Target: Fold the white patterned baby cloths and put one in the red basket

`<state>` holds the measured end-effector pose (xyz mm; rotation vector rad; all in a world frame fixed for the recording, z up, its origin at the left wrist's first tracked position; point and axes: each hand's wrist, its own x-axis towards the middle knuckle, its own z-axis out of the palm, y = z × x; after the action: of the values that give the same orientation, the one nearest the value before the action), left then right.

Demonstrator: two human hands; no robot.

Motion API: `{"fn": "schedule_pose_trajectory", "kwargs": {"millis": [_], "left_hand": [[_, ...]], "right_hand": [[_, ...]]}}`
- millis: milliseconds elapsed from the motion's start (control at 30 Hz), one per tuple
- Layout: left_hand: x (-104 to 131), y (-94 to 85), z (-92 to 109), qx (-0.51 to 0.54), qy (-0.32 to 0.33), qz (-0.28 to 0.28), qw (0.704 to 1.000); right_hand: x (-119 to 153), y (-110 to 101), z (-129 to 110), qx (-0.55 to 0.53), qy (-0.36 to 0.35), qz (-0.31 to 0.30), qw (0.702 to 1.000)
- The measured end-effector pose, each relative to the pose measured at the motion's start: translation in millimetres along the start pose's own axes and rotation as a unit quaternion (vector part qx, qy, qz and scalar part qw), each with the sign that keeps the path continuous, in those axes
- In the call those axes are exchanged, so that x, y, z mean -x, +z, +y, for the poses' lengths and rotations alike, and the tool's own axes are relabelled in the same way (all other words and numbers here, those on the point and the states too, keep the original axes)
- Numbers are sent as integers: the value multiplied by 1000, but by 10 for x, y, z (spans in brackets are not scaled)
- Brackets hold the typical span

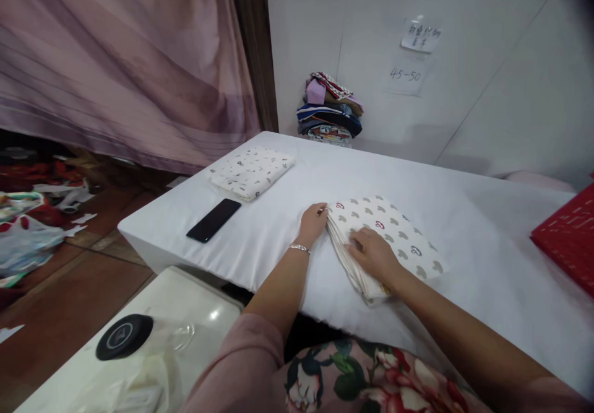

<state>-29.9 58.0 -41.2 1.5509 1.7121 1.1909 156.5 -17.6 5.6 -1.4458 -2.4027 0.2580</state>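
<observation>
A folded white cloth (398, 227) printed with grey and a few red mushroom-like shapes lies on the table in front of me, its stacked layers showing along the left edge. My left hand (314, 222), with a silver bracelet at the wrist, is closed at the cloth's far left corner, the fingertips partly hidden. Bent fingers of my right hand (375, 256) rest on the cloth near its layered edge, thumb and forefinger curled at the fabric. Farther left lies a second folded white cloth (253, 170) with small dark prints.
A black phone (214, 220) lies on the white-covered table (288, 246). Folded clothes (329, 113) are stacked by the wall. A red basket (568, 239) stands at the right. On a pale surface (199, 314) at lower left sits a round black object (124, 336).
</observation>
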Motion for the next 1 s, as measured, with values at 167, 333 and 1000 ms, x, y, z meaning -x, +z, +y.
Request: {"fn": "schedule_pose_trajectory", "kwargs": {"millis": [167, 333, 1000], "left_hand": [[25, -40, 38, 14, 5, -18, 1000], [37, -70, 52, 17, 27, -41, 999], [16, -41, 23, 19, 75, -94, 993]], "right_hand": [[-70, -46, -66, 23, 40, -62, 997], [-90, -75, -81, 35, 38, -74, 996], [-151, -34, -10, -42, 46, -67, 996]]}}
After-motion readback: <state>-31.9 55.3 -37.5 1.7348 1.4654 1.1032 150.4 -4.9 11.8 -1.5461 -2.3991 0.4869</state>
